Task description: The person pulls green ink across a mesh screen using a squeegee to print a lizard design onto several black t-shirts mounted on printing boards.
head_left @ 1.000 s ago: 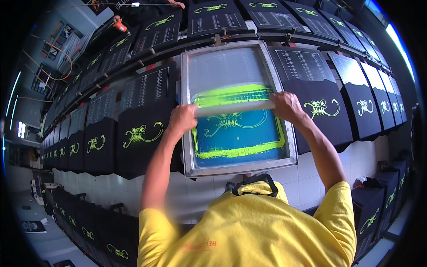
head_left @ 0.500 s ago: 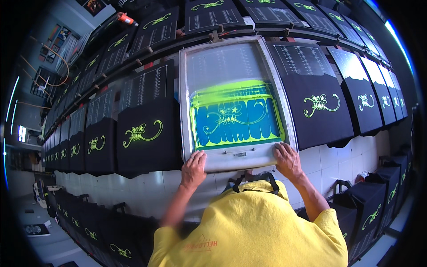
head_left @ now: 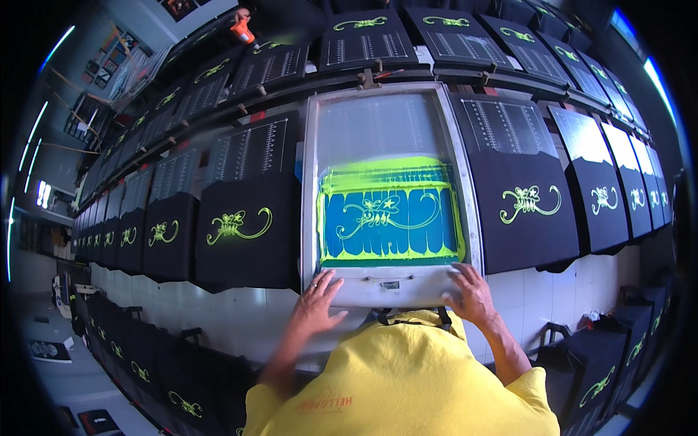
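Observation:
A silk-screen frame (head_left: pixel 392 294) with pale metal edges lies in front of me, over one of the boards. Yellow-green ink rims its blue stencil (head_left: pixel 392 225), which carries a curled flower design. My left hand (head_left: pixel 313 307) is at the frame's near left corner, fingers spread and thumb held apart. At the near right corner, my right hand (head_left: pixel 474 296) rests its fingertips on the edge, its fingers loosely apart. Neither hand is wrapped round the frame. What lies under the screen is mostly hidden.
Black printed shirts on boards flank the screen, one at left (head_left: pixel 236 236) and one at right (head_left: pixel 523 211). A dark rail (head_left: pixel 276 91) runs behind them, with another row beyond. An orange tool (head_left: pixel 242 30) is held by another person's hand at far left. More shirts stand behind me.
My hands have loosened from the frame's near edge; the left fingers and thumb have spread. The view has shifted, so the scene sits lower. The other person's hand now shows at the orange tool.

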Action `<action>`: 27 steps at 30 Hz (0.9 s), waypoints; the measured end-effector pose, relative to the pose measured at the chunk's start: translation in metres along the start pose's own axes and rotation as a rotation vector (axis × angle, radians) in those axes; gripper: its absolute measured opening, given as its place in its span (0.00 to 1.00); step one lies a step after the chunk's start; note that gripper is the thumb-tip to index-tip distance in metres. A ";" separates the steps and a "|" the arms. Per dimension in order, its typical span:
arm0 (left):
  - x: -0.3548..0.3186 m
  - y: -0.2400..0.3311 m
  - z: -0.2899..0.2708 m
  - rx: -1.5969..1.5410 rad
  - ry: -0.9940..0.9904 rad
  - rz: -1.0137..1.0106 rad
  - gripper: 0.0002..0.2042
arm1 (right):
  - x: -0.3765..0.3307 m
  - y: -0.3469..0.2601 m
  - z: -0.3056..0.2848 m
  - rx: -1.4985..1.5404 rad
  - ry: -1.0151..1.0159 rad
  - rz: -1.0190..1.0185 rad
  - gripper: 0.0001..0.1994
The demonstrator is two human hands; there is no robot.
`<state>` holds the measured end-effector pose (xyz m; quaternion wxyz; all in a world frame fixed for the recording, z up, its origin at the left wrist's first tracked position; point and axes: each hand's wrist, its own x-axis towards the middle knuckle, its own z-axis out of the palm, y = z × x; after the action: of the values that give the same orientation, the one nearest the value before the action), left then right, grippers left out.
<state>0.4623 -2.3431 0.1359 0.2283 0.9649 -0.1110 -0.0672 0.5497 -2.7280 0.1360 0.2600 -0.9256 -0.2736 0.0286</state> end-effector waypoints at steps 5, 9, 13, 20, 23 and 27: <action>0.005 -0.058 0.022 -0.028 0.538 -0.215 0.19 | 0.012 0.055 0.014 0.034 0.371 0.221 0.17; 0.008 -0.095 0.041 -0.234 0.524 -0.551 0.14 | 0.012 0.068 0.024 0.162 0.402 0.373 0.15; 0.004 -0.119 0.062 -0.141 0.499 -0.582 0.15 | 0.009 0.076 0.033 0.302 0.349 0.549 0.15; 0.011 -0.112 0.055 -0.127 0.478 -0.613 0.13 | 0.020 0.086 0.048 0.631 0.505 0.643 0.11; 0.019 -0.108 0.048 -0.092 0.433 -0.681 0.12 | 0.026 0.085 0.052 0.655 0.572 0.686 0.10; 0.025 -0.113 0.047 -0.183 0.527 -0.650 0.12 | 0.032 0.087 0.051 0.628 0.528 0.720 0.10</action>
<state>0.4990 -2.2707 0.0404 0.3006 0.9096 0.2675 0.1033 0.6098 -2.7501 0.0513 0.5577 -0.8142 0.1571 -0.0374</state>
